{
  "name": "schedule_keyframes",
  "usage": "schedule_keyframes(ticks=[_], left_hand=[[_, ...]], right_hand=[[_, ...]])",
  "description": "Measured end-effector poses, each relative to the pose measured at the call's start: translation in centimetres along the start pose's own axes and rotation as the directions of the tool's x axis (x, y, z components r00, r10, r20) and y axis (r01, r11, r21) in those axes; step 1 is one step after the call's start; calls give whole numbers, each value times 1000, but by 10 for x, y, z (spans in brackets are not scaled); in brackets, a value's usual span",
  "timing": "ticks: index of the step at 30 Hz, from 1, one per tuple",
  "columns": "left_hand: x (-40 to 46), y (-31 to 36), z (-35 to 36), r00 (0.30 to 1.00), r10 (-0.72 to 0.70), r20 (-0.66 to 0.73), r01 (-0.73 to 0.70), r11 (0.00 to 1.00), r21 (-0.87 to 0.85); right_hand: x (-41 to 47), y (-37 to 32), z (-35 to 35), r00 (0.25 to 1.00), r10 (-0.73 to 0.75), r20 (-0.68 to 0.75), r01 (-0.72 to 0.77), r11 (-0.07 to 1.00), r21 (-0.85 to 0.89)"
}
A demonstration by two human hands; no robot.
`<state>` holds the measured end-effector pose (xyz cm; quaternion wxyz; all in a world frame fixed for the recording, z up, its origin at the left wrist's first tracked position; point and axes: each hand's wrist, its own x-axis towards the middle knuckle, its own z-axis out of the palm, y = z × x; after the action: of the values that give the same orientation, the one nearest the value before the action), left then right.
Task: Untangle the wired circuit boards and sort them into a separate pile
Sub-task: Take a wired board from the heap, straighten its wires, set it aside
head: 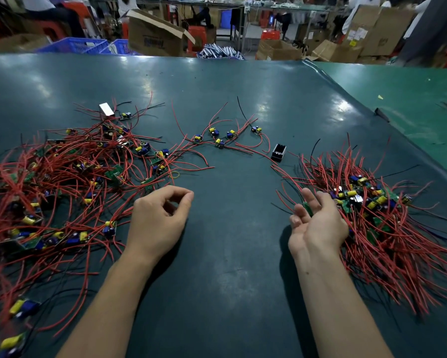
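Note:
A big tangled heap of small green circuit boards with red and black wires (62, 187) covers the left of the dark green table (230, 254). A tidier pile of the same boards (377, 210) lies on the right. My left hand (157, 218) hovers beside the tangled heap, fingers curled with thumb and forefinger close together, nothing visibly between them. My right hand (317, 223) lies palm up at the left edge of the right pile, fingers loosely spread, touching wires and a green board there.
A few loose boards with wires (222, 138) lie at the table's middle back. A small black box (279, 152) stands near them, and a white block (106, 109) at the heap's far end. Cardboard boxes (155, 34) and blue crates (75, 45) stand beyond the table.

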<state>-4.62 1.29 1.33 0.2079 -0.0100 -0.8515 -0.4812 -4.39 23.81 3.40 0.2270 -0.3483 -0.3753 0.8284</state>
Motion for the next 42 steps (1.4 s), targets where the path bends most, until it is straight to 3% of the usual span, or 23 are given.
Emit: schedule_keyframes(ticks=[2, 5, 7, 9, 12, 15, 20, 23, 25, 28, 30, 35, 37, 40, 42], left_hand=[[-1, 0, 1, 1000, 3, 1, -3, 1000, -3], [-3, 1, 2, 1000, 14, 14, -14, 1000, 7], [-3, 2, 2, 1000, 17, 20, -17, 1000, 13], [-3, 2, 2, 1000, 20, 22, -20, 1000, 13], [-3, 3, 1, 999, 25, 20, -26, 999, 30], [-2, 2, -1, 997, 77, -24, -74, 992, 100], [3, -1, -10, 958, 123, -257, -7, 912, 409], [12, -11, -21, 918, 163, -361, 45, 863, 503], [18, -20, -29, 947, 105, -304, 73, 850, 521], [21, -26, -29, 978, -102, -179, 188, 797, 574], [20, -28, -28, 977, -108, -182, 196, 786, 586], [15, -20, -32, 931, 53, -361, 89, 927, 364], [12, -10, -31, 863, 223, -453, -73, 943, 324], [3, 6, -20, 759, 514, -400, -399, 852, 339], [-10, 18, -4, 758, 579, -300, -541, 815, 206]], right_hand=[[-1, 2, 0, 998, 32, 61, -30, 999, -31], [-9, 6, 3, 953, 146, 267, -139, 989, -48], [-11, 7, 5, 927, 138, 348, -129, 990, -49], [-12, 9, 5, 942, 68, 329, -53, 997, -54], [-10, 8, 5, 981, -53, 188, 73, 992, -101], [-8, 7, 5, 973, -184, 143, 207, 963, -175], [-13, 13, 9, 955, -151, 256, 204, 959, -195], [-18, 19, 10, 926, -179, 333, 278, 920, -278], [-22, 22, 10, 906, -168, 388, 302, 900, -314], [-24, 23, 10, 889, -131, 439, 301, 890, -342], [-25, 24, 10, 880, -118, 459, 305, 882, -358], [-25, 25, 8, 867, -101, 487, 312, 873, -375], [-26, 24, 8, 857, -65, 512, 298, 872, -387], [-28, 26, 9, 823, 46, 567, 251, 865, -435], [-32, 29, 11, 762, 184, 620, 168, 869, -465]])
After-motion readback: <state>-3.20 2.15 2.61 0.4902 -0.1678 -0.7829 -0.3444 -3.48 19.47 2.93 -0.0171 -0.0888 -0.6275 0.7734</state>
